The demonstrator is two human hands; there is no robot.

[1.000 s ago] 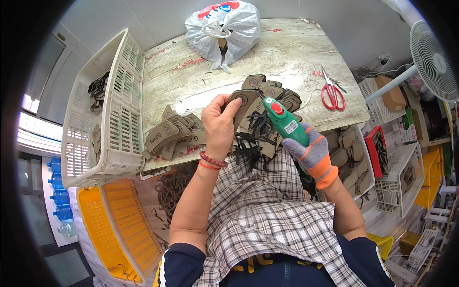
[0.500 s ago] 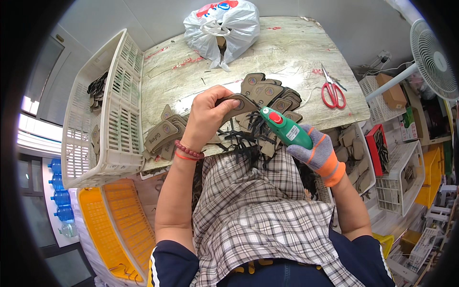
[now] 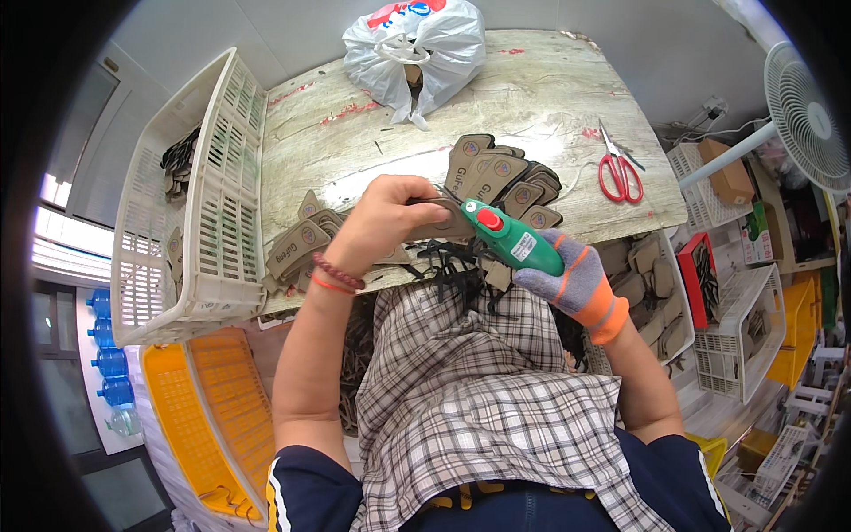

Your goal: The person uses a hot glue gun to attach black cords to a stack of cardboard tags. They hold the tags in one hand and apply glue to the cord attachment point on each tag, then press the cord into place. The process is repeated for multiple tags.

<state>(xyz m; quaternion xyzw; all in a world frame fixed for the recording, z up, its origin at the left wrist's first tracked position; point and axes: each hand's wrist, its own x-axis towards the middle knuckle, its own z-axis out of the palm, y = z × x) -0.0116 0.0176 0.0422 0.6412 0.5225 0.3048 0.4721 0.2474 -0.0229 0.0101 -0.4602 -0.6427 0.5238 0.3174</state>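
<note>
My bare left hand [image 3: 381,213], wearing a red bead bracelet and an orange band, pinches a curved tan fabric piece [image 3: 446,222] with dark edging. My right hand [image 3: 567,284], in a grey and orange glove, is wrapped round a green handheld electric cutter [image 3: 519,241] with a red button. The cutter's front end lies against the piece's edge; its blade is too hidden to make out. Black trimmings [image 3: 452,264] hang at the table's front edge below. Similar tan pieces lie in a fanned pile [image 3: 496,173] beyond the cutter and in another pile [image 3: 301,246] left of my left hand.
Red-handled scissors [image 3: 619,173] lie on the right of the wood-patterned table [image 3: 550,80]. At its back sits a tied white plastic bag [image 3: 417,62]. A tall white crate [image 3: 232,186] borders the left side; a yellow basket [image 3: 232,399] stands below. A fan [image 3: 802,115] stands at right.
The cutter and my right hand have shifted slightly left, along the piece. My left hand has turned and lowered the piece a little, its emblem now mostly hidden.
</note>
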